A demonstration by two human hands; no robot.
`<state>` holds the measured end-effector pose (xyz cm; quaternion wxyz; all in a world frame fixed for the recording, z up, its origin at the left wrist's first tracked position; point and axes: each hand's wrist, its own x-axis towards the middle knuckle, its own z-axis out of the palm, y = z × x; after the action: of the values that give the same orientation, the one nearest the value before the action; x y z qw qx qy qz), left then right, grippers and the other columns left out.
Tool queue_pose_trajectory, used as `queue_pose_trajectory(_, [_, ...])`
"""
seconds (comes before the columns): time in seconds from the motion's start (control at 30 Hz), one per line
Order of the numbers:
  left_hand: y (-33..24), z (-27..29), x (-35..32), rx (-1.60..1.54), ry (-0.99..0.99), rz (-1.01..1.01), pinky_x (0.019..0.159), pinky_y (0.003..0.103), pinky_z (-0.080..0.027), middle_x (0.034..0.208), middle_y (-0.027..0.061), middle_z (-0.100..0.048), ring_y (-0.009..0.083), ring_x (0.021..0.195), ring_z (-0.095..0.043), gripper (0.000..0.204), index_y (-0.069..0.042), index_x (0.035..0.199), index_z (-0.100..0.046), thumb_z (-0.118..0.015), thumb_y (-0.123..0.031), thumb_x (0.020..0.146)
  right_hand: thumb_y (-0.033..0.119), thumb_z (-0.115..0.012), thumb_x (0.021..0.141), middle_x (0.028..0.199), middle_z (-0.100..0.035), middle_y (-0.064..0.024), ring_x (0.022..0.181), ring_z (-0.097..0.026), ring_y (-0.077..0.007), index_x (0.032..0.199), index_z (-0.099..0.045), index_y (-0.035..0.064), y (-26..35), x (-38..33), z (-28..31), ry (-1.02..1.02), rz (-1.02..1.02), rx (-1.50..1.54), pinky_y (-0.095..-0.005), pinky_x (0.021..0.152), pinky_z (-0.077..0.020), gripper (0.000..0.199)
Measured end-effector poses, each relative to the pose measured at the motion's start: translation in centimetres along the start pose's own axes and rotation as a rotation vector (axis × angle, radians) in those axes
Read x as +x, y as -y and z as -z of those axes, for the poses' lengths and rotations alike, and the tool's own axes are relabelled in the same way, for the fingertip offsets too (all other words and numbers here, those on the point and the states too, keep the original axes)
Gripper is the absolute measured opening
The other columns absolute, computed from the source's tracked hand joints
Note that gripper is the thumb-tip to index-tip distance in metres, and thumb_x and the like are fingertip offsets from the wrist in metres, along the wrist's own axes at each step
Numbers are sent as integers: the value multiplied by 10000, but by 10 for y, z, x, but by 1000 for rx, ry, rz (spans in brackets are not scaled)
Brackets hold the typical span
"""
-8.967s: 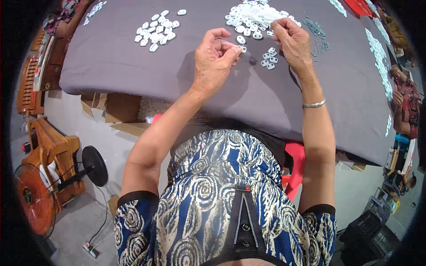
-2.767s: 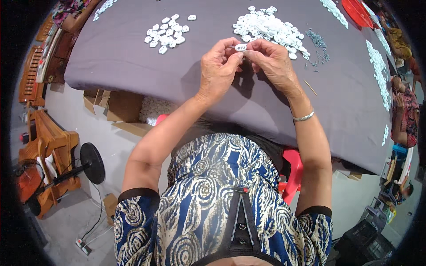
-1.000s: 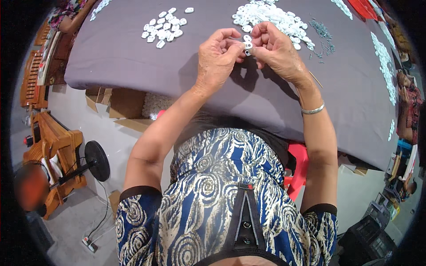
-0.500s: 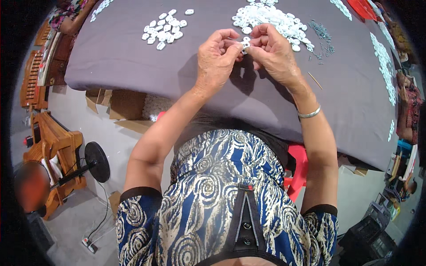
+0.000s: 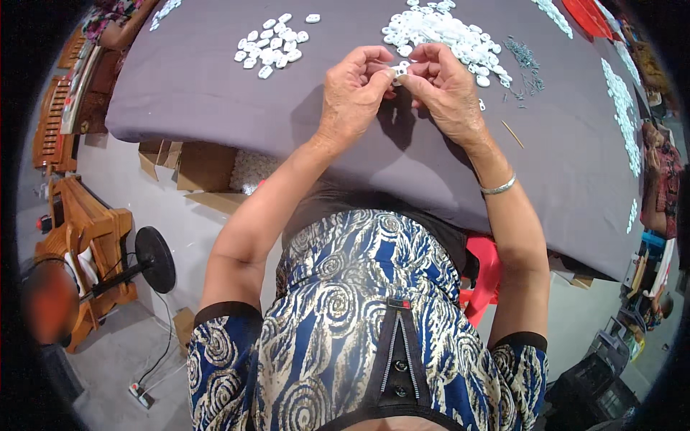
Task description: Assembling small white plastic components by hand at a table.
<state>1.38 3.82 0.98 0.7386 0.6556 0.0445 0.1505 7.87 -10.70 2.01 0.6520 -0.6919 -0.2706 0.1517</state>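
Between both hands, above the near part of the grey cloth-covered table (image 5: 237, 108), is a small white plastic piece with holes (image 5: 401, 70). My left hand (image 5: 353, 93) pinches its left side with thumb and fingertips. My right hand (image 5: 444, 90) closes on it from the right, with the thumb against it. Just beyond the hands lies a large heap of white oval plastic pieces (image 5: 449, 32). A smaller group of similar pieces (image 5: 267, 47) sits to the left. Right of the heap are many small grey pins or screws (image 5: 523, 61), too fine to tell which.
A thin wooden stick (image 5: 512, 134) lies right of my right wrist. More white pieces (image 5: 619, 108) line the table's right side, near a red tray (image 5: 586, 18). Other people sit at both ends. Below the left edge are cardboard boxes (image 5: 205, 169) and a black round-based stand (image 5: 154, 260).
The hands keep their pinch on the white piece, with small finger shifts. The view has moved slightly. A small white piece beside my right wrist now shows.
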Motion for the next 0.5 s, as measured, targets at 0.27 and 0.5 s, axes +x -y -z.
queue_pose_trajectory(0.27, [-3,0,0,-90,-18,25,618,221,-507,797,46,-583,84,678,-566,201,28,1033,-530,-578,-23,844,66,-714,759,835,-583,-21,659,-521,-47,1083,-523,22,7,-1,9,28,131,-211,-196,575,-464,378])
queue_pose_trajectory(0.5, [-3,1,-1,-22,30,56,611,209,-469,780,31,-586,75,673,-556,270,27,1083,-499,-593,-27,836,127,-718,744,885,-549,-97,660,-553,-208,1047,-549,24,11,-2,11,132,371,-594,-307,601,-482,362])
